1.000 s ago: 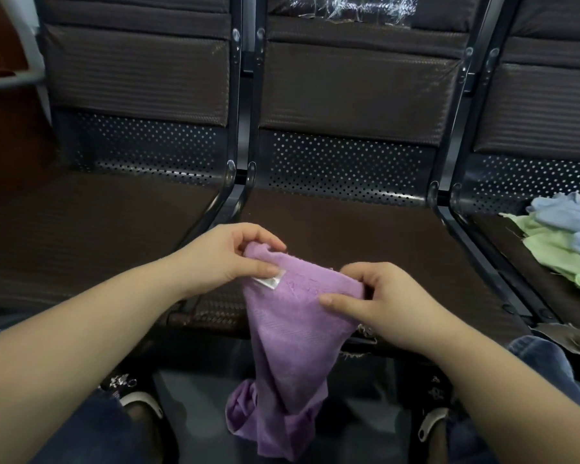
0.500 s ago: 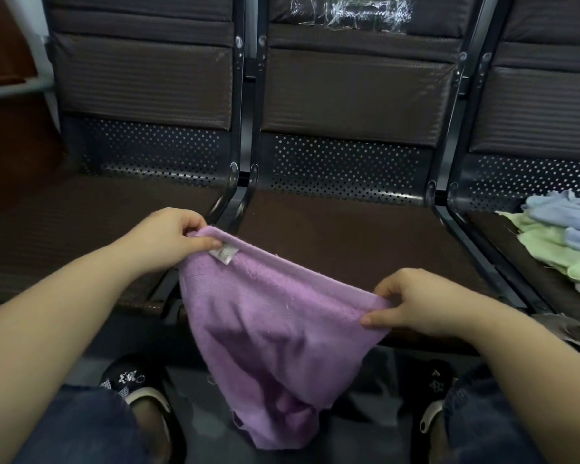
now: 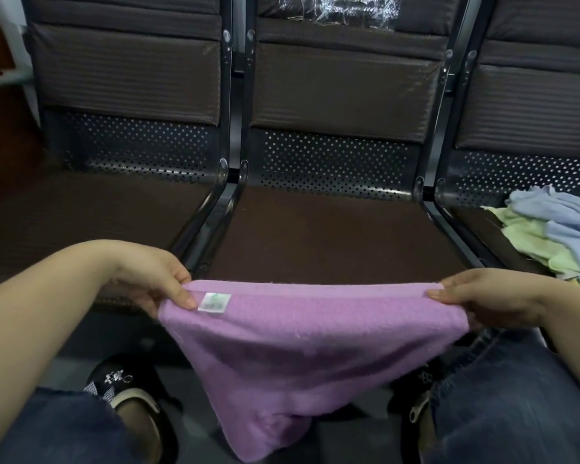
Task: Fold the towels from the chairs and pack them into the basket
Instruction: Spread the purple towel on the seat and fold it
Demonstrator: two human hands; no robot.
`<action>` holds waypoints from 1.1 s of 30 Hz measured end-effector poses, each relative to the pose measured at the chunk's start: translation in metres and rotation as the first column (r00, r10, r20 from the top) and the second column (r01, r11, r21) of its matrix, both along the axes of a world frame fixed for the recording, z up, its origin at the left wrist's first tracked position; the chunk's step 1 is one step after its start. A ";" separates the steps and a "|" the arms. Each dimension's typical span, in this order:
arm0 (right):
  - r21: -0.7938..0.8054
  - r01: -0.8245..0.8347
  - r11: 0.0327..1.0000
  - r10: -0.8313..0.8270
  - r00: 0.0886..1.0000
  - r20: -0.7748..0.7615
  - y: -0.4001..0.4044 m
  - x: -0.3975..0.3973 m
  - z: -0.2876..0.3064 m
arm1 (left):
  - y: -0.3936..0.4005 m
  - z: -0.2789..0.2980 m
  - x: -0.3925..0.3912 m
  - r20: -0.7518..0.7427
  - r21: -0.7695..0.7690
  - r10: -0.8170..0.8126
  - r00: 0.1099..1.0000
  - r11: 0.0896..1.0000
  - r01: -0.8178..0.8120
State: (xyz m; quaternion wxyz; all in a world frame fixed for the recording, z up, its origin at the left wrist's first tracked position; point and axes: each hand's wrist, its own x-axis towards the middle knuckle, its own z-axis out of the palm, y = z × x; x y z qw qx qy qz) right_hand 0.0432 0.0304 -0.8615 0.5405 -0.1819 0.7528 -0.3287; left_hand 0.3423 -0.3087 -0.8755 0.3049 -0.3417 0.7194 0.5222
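While left hand (image 3: 154,279) and right hand (image 3: 486,298) pinch towel (image 3: 298,336) corners: keep top edge taut, lay flat on seat (image 3: 332,236) beyond towel.

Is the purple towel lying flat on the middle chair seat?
No: both hands, left and right, hold the purple towel stretched in the air, hanging in front of the middle chair seat.

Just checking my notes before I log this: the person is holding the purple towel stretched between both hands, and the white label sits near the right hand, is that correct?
Not quite. The head view shows the white label near the left hand, not the right hand. The rest stands: both hands pinch the top edge of the purple towel, stretched between them.
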 end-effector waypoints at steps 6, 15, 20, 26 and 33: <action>0.100 0.089 0.991 -0.032 0.881 -0.472 -0.009 -0.004 -0.001 | 0.007 -0.002 -0.019 -0.148 -0.180 0.170 0.974 0.964 -0.196; -0.087 0.290 0.953 -0.270 0.685 -0.677 -0.049 -0.012 -0.023 | 0.019 -0.024 -0.059 -0.362 -0.320 0.408 0.838 0.790 -0.522; 0.293 0.038 0.955 0.181 0.708 -0.682 -0.065 0.024 -0.036 | 0.051 -0.042 -0.077 -0.379 -0.462 0.213 0.900 0.800 -0.384; 0.647 -0.097 0.756 0.511 0.705 -0.492 -0.081 0.033 -0.055 | 0.094 -0.060 -0.088 0.176 -0.749 -0.121 0.977 0.627 0.213; 0.653 -0.058 0.755 0.493 0.706 -0.509 -0.110 0.009 -0.061 | 0.066 -0.063 -0.122 0.218 -0.731 -0.092 0.972 0.645 0.224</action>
